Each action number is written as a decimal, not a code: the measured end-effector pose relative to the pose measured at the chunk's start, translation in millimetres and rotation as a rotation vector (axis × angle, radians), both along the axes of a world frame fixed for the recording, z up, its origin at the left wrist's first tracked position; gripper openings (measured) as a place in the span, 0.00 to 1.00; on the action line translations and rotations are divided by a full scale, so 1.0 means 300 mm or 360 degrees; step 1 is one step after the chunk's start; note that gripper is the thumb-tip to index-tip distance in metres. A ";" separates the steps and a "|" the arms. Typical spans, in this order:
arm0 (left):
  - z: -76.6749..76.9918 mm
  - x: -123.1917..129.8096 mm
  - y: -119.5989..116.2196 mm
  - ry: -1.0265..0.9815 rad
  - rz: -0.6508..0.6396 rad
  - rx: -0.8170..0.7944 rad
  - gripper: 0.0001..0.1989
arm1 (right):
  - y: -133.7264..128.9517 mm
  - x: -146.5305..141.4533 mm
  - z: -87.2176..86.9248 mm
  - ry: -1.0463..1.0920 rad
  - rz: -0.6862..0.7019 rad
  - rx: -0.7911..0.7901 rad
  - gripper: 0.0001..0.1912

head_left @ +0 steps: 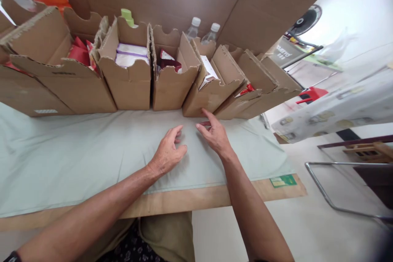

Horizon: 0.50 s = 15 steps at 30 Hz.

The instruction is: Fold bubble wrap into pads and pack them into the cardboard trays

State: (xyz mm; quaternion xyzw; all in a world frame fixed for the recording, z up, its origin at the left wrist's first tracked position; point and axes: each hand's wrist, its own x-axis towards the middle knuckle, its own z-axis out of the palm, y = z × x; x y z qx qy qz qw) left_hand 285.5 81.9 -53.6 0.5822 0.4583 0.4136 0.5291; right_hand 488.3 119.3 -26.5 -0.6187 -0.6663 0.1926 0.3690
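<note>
"So, which bin lies nearest the hands?"

"Clearly the corrugated cardboard bin with a glossy white packet inside, right of centre in the frame. Its front is notched, its cut edges rough."

"And the grip?"

"Both are released and empty. The left hand is loosely curved, mid-frame; the right hand stretches its index finger to the bin's lower front edge. I can't tell whether they touch."

"Which way does the bin point?"

"Its opening faces up and its narrow front faces the person. The long axis runs away, slanting toward the upper left."

"How many of each?"

"Two hands, two clear plastic bottles with white caps behind the row, and at least six bins, some cropped or overlapping. They stand on wrinkled, pale green cloth over a smooth wooden tabletop."
</note>
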 end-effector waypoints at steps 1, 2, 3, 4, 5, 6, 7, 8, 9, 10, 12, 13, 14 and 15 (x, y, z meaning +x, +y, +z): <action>0.000 0.001 0.003 -0.0038 0.0008 -0.0036 0.32 | -0.003 0.001 0.008 0.0011 -0.0024 0.0010 0.30; -0.001 0.003 0.006 -0.0091 0.0019 -0.0085 0.32 | -0.009 -0.003 0.022 0.0024 -0.0053 0.0031 0.27; -0.001 0.004 0.010 -0.0152 0.0032 -0.0142 0.31 | -0.017 -0.014 0.043 0.0038 -0.0076 0.0070 0.24; -0.002 0.004 0.013 -0.0210 0.0043 -0.0197 0.31 | -0.022 -0.033 0.071 0.0052 -0.0084 0.0127 0.21; -0.003 0.004 0.016 -0.0257 0.0053 -0.0243 0.30 | -0.022 -0.058 0.105 0.0063 -0.0066 0.0196 0.19; -0.003 0.004 0.019 -0.0291 0.0068 -0.0276 0.30 | -0.014 -0.090 0.143 0.0067 -0.0025 0.0275 0.19; -0.003 0.004 0.022 -0.0311 0.0082 -0.0295 0.29 | 0.004 -0.127 0.182 0.0051 0.0031 0.0360 0.19; -0.002 0.005 0.024 -0.0320 0.0095 -0.0304 0.29 | 0.029 -0.167 0.220 0.0008 0.0096 0.0439 0.21; -0.002 0.005 0.026 -0.0324 0.0107 -0.0309 0.28 | 0.062 -0.209 0.255 -0.0072 0.0157 0.0498 0.23; -0.002 0.006 0.029 -0.0329 0.0119 -0.0318 0.28 | 0.098 -0.250 0.284 -0.0185 0.0201 0.0536 0.26; 0.000 0.008 0.034 -0.0338 0.0148 -0.0333 0.27 | 0.168 -0.323 0.327 -0.0454 0.0204 0.0507 0.28; 0.002 0.008 0.035 -0.0341 0.0162 -0.0339 0.27 | 0.195 -0.352 0.341 -0.0582 0.0170 0.0457 0.28; 0.006 0.006 0.036 -0.0345 0.0176 -0.0344 0.26 | 0.214 -0.376 0.352 -0.0683 0.0123 0.0401 0.26; 0.012 0.003 0.033 -0.0348 0.0188 -0.0349 0.25 | 0.225 -0.393 0.362 -0.0752 0.0075 0.0355 0.25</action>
